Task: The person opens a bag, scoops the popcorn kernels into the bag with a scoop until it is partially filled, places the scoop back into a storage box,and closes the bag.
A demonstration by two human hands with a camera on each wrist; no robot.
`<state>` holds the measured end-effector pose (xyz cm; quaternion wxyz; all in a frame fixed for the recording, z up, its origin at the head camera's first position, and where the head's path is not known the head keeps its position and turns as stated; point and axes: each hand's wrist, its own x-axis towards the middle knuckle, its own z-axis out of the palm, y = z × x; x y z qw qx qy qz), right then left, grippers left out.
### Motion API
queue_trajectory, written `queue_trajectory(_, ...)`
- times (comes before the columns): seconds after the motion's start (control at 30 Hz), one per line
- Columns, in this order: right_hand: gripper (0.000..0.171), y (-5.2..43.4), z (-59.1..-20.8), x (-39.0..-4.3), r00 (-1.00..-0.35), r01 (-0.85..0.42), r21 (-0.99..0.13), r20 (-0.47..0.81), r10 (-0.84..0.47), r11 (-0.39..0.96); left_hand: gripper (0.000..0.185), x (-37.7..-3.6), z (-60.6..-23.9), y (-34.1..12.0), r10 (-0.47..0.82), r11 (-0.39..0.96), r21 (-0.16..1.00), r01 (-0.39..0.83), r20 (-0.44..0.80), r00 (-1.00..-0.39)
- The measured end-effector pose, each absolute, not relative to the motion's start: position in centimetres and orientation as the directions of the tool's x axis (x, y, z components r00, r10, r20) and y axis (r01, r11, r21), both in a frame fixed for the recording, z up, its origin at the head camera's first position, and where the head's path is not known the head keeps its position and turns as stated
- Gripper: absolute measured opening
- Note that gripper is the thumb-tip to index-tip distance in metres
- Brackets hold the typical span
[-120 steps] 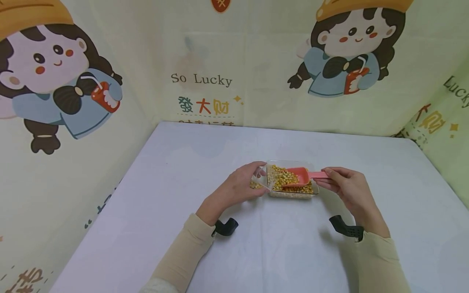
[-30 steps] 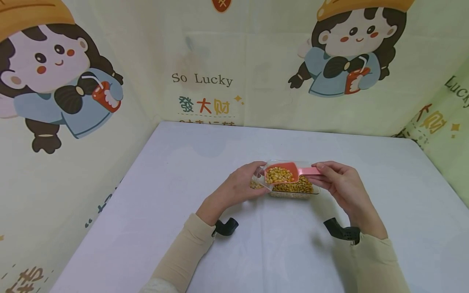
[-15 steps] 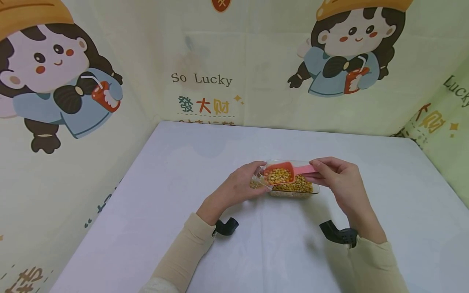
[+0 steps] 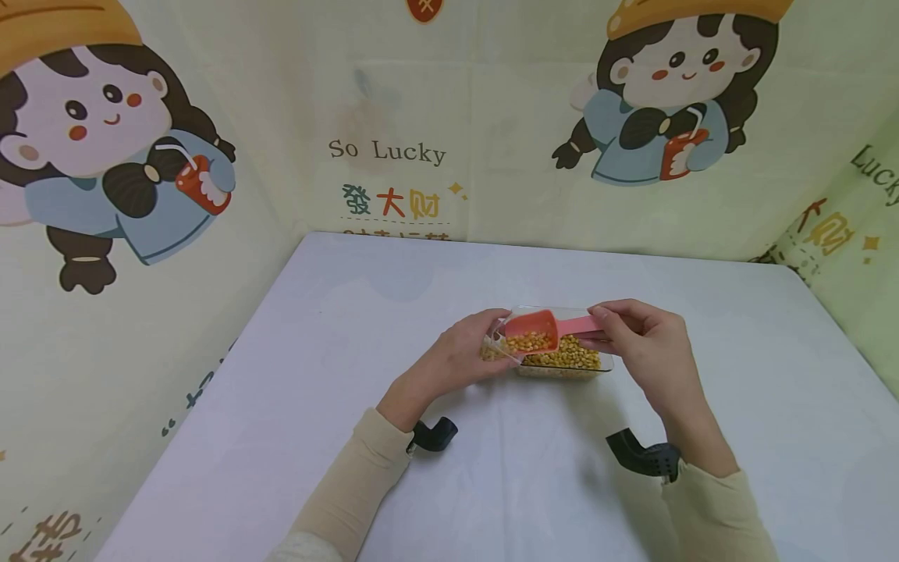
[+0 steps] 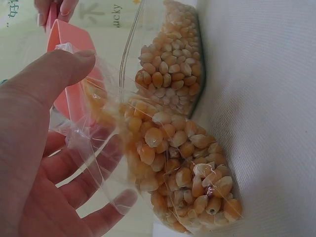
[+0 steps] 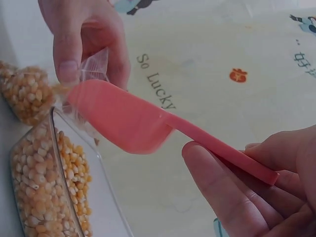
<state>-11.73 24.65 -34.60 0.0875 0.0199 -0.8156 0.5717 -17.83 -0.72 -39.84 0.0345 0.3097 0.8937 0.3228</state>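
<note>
The pink scoop (image 4: pixel 535 331) hangs over the left end of the clear tray (image 4: pixel 597 361), near the middle of the bench (image 4: pixel 351 328), with its bowl tipped toward the mouth of a clear plastic bag (image 5: pixel 163 168). Corn kernels (image 4: pixel 528 340) lie in the bowl, at its lower left lip. In the right wrist view the underside of the scoop (image 6: pixel 123 121) shows, and its front edge touches the bag's open rim (image 6: pixel 94 64).

The right hand (image 4: pixel 649 343) holds the scoop's flat handle (image 6: pixel 222 153), with thumb and fingers (image 6: pixel 217 187) curled round the handle's far end. The left hand (image 4: pixel 460 355) pinches the bag's rim between thumb (image 5: pixel 47 84) and fingers (image 5: pixel 74 182), which holds the mouth open just left of the tray. The bag's lower part rests on the bench, bulging with kernels, and touches the tray's left wall.

The tray (image 5: pixel 195 59) holds a bed of the same yellow kernels (image 6: pixel 34 197). Both forearms wear beige sleeves (image 4: pixel 351 484), and a black wrist mount (image 4: pixel 642 459) sits at each cuff. A cream backdrop (image 4: pixel 393 156) with cartoon figures and the words "So Lucky" stands behind the bench.
</note>
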Motion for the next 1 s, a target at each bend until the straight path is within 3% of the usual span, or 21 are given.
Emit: queue_trajectory(1.0, 0.014, 23.4, -33.9, -10.7, -0.903, -0.366, -0.764, 0.429, -0.005, 0.532, 0.072, -17.7, -39.7, -0.8, 0.589, 0.582, 0.601, 0.548, 0.153, -0.793)
